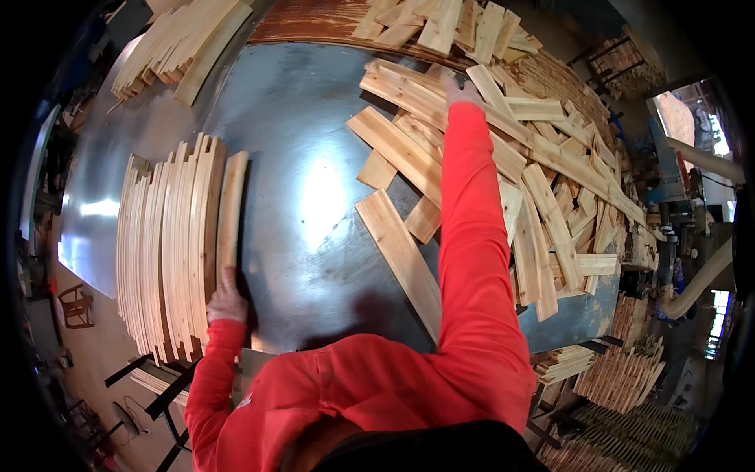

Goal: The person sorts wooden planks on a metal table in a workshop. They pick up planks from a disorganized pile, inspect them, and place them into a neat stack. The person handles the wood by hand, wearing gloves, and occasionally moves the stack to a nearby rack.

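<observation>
On the left, my left hand (pixel 226 300) is closed around the near end of a narrow wooden board (pixel 232 204). That board lies alongside a row of boards (pixel 169 244) packed tightly side by side, with a small gap between. My right arm stretches far forward, and my right hand (pixel 462 92) is at the far side of a loose heap of boards. It is over a long pale plank (pixel 405 90) there; its fingers are blurred and partly hidden, so I cannot make out a grip. Below it, more planks (pixel 397 149) lie crossed at angles.
Everything rests on a dark, shiny tabletop (pixel 291 157). A second stack of boards (pixel 177 47) lies at the far left. One plank (pixel 401 259) slants close to my body. Stacked slats (pixel 621 374) stand beyond the table's right side, near machinery and a hose (pixel 700 283).
</observation>
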Demonstrator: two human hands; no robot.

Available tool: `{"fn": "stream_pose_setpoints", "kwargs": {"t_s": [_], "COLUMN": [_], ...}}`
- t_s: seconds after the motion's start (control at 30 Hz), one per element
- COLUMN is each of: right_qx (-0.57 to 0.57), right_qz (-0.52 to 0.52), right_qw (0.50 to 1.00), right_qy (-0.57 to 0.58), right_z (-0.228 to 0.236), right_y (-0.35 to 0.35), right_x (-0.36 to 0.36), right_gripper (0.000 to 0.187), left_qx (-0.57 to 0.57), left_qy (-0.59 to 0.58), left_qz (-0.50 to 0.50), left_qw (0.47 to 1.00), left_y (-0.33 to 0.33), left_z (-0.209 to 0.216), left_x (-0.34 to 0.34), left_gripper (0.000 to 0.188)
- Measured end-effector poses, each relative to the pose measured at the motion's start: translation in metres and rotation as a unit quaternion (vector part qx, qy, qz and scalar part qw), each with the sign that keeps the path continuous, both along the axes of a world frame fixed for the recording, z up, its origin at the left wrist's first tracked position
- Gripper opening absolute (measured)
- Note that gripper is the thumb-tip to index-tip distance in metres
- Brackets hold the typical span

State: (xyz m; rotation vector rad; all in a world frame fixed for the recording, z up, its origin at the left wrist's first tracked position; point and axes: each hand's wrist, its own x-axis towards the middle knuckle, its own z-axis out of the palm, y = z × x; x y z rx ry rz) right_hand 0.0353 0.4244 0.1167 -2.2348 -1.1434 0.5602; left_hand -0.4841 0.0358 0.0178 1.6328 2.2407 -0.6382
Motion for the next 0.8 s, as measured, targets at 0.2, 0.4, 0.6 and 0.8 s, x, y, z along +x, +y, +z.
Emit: {"fn": "stream_pose_setpoints", "kwargs": {"t_s": [0.2, 0.4, 0.6, 0.8], "right_qx": [-0.154, -0.281, -0.268, -0.293], "right_qz": [0.305, 0.298, 0.394, 0.557], "right_qw": [0.886, 0.87, 0.807, 0.776], "right_qy": [-0.312, -0.276, -0.347, 0.032], "right_z": [-0.081, -0.059, -0.067, -0.002], "right_y": [-0.142, -0.173, -0.185, -0.148], "right_x": [0.065, 0.057, 0.008, -0.066], "right_gripper": [0.101, 0.104, 0.11, 0.095], "left_qx": [0.207, 0.011, 0.287, 0.072], "left_qy": [0.134, 0.275, -0.586, -0.83], "left_qz": [0.064, 0.128, 0.037, 0.45], "left_qw": [0.967, 0.953, 0.757, 0.321], "left_y": [-0.035, 0.018, 0.068, 0.123], "left_z": [-0.004, 0.059, -0.067, -0.01], "left_x": [-0.076, 0.001, 0.104, 0.274], "left_gripper": [0.095, 0.096, 0.054, 0.071]}}
